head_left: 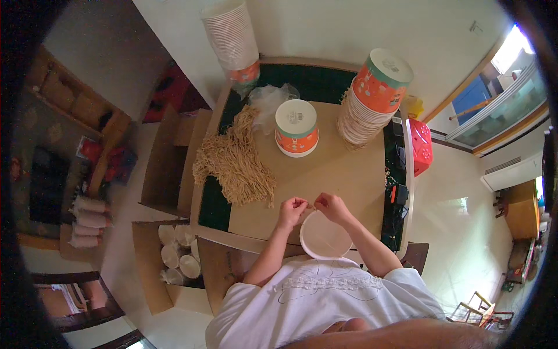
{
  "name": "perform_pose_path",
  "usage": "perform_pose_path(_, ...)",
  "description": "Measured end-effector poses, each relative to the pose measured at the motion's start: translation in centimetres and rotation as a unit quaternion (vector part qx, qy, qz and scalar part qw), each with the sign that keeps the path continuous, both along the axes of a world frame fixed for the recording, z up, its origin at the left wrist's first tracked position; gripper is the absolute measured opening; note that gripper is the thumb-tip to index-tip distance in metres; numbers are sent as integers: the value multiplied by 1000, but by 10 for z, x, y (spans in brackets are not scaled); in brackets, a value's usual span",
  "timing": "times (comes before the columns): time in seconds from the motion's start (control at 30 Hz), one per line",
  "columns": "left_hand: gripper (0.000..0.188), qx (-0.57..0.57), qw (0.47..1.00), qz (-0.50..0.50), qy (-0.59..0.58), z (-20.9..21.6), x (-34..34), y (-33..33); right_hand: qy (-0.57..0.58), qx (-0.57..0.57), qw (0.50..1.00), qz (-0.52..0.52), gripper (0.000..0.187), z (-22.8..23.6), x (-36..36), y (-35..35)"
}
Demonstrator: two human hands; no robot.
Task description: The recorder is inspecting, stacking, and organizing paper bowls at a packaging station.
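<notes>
A white paper bucket (326,235) is tilted with its open mouth toward me, between my body and the table's near edge. At its far rim my right hand (331,207) is closed in a pinch. Just left of that rim my left hand (292,212) pinches too, its fingertips almost meeting the right ones. Whatever thin thing the fingertips hold is too small to make out. Beyond my left hand lies a heap of tan twine cords (238,160). An orange printed bucket (297,139) stands upside down farther back on the table.
A tall stack of nested buckets (381,81), with cords hanging from it, stands at the back right. Another stack (229,35) in plastic rises at the back left, near a clear bag (276,102). Left of the table, a cardboard box (152,262) holds several white cups.
</notes>
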State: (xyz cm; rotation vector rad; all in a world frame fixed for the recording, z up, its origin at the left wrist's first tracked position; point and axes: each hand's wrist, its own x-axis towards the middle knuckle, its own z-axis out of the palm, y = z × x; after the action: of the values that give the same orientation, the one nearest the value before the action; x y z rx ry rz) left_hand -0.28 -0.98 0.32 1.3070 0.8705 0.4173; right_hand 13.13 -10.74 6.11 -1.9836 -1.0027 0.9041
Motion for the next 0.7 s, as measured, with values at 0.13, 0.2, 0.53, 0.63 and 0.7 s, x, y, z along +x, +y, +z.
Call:
perform_pose_path(0.13,5,-86,996,-17,-6,9,1,0,2,-23,999,25,20,5,1,-1)
perform_pose_path(0.2,5,-104,994,-14,-8,8,1,0,-2,-22,999,42,20,5,1,1)
perform_pose_path(0.53,17,-48,994,-76,-60,34,1,0,-39,-26,998,50,16,-4,6,-2)
perform_pose_path(0.63,20,105,985,-133,-45,42,3,1,-43,-24,997,60,15,-5,7,-2)
perform_pose_path(0.7,20,185,971,-152,5,46,4,2,-49,-21,997,63,15,-7,8,-1)
